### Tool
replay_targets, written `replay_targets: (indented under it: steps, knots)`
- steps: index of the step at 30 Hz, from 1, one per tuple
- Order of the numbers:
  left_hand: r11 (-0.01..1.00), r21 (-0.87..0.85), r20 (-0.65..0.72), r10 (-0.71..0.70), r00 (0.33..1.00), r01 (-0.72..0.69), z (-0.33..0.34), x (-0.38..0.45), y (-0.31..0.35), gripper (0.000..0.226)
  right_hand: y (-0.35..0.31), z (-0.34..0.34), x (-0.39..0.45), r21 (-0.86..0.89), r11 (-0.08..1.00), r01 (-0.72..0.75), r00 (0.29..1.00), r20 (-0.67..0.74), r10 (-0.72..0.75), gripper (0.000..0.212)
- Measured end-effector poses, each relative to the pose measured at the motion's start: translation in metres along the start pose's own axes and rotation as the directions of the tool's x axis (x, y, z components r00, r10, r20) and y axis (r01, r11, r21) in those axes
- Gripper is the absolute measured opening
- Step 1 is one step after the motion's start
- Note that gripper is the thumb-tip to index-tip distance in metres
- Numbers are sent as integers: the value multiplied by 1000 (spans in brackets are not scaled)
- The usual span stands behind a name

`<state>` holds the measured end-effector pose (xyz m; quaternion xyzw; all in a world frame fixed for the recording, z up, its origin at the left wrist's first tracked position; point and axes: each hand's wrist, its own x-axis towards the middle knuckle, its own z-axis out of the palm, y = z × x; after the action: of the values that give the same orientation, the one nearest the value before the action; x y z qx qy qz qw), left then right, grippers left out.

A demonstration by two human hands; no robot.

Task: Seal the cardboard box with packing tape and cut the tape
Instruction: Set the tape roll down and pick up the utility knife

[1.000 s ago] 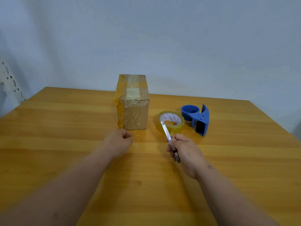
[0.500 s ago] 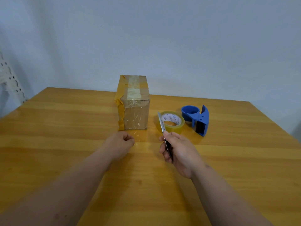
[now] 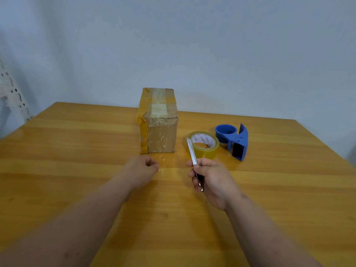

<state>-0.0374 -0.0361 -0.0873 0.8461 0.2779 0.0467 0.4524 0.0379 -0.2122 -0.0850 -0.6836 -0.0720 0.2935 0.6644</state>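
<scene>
A small cardboard box (image 3: 160,132) stands upright on the wooden table (image 3: 77,151), with yellow and clear tape over its top and left edge. A roll of yellowish packing tape (image 3: 204,144) lies flat just right of the box. My right hand (image 3: 210,178) grips a metal utility knife (image 3: 192,151) whose blade points up and away, in front of the roll. My left hand (image 3: 142,169) is curled into a loose fist on the table just in front of the box; clear tape may be pinched in it, but I cannot tell.
A blue tape dispenser (image 3: 234,139) sits right of the roll. A white perforated rack (image 3: 11,93) stands at the far left beside the table. A pale wall rises behind the table.
My right hand has turned the knife more upright and drawn it slightly left and nearer the tape roll. My left hand has stayed in front of the box.
</scene>
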Motion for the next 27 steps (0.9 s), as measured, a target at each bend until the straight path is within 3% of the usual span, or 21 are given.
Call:
replay_targets:
  steps: [7, 12, 14, 17, 24, 27]
  knots:
    - [1000, 15, 18, -18, 1000, 18, -3, 1, 1, 22, 3, -3, 7, -18, 993, -115, 991, -69, 114, 35]
    - [1000, 15, 19, -16, 1000, 16, -3, 2, 1, 21, 8, -4, 22, -283, 942, -180, 974, -186, 131, 35]
    - [1000, 22, 11, -14, 1000, 13, -3, 3, 2, 20, 9, -4, 29, -461, 871, -170, 970, -233, 66, 47]
    - [1000, 19, 11, -18, 1000, 17, -2, 3, 3, 20, 5, 0, 31, -667, 734, -125, 963, -259, -71, 38]
    - [1000, 22, -4, -7, 1000, 7, -6, 5, 9, 20, 14, 4, 41, -824, 543, -159, 959, -260, -114, 21]
    - [999, 43, -21, -4, 1000, 5, -12, 6, 8, 20, 14, -2, 43, -905, 405, -128, 956, -221, -191, 24]
